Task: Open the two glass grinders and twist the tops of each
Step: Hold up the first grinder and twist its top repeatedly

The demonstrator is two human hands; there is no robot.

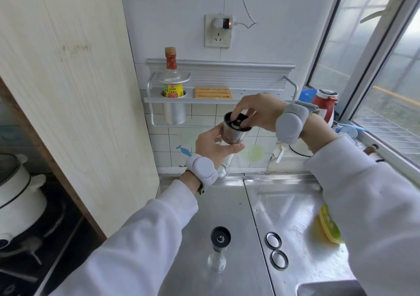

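I hold one glass grinder (231, 134) up in the air in front of the tiled wall. My left hand (213, 144) grips its glass body just below the steel collar. My right hand (256, 111) pinches the black top of that grinder from above. The second glass grinder (218, 250) stands upright on the steel counter (216, 209), near the front, untouched, its black top showing. Two round clear lids (276, 249) lie flat on the counter to its right.
A large wooden board (68, 91) leans at the left. A wall shelf (218, 99) carries a bottle and a bamboo rack. A white pot (18, 195) sits on the stove at the left. A yellow packet (327, 225) and a sink corner (327, 287) are at the right.
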